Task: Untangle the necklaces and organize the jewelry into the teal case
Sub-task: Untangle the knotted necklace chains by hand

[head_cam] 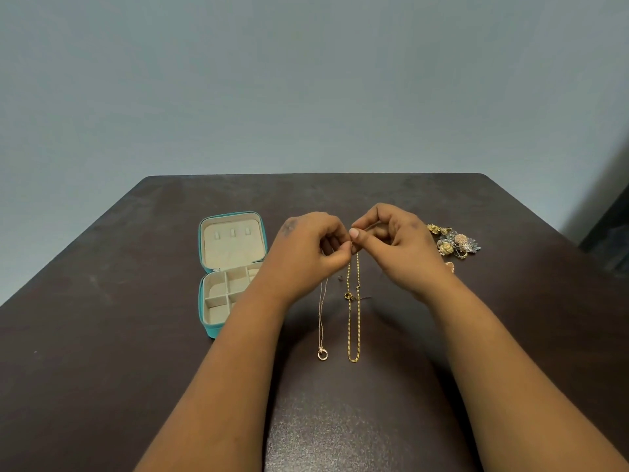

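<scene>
dark table held the open teal case at left. left hand and right hand pinched the gold chain top; it hung straight down toward the person, thin necklace beside it.

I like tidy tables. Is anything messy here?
Yes. A heap of ornate jewelry lies jumbled right of the hands, outside the open teal case. Both hands pinch the necklaces' top ends, the gold chain dangling.
</scene>
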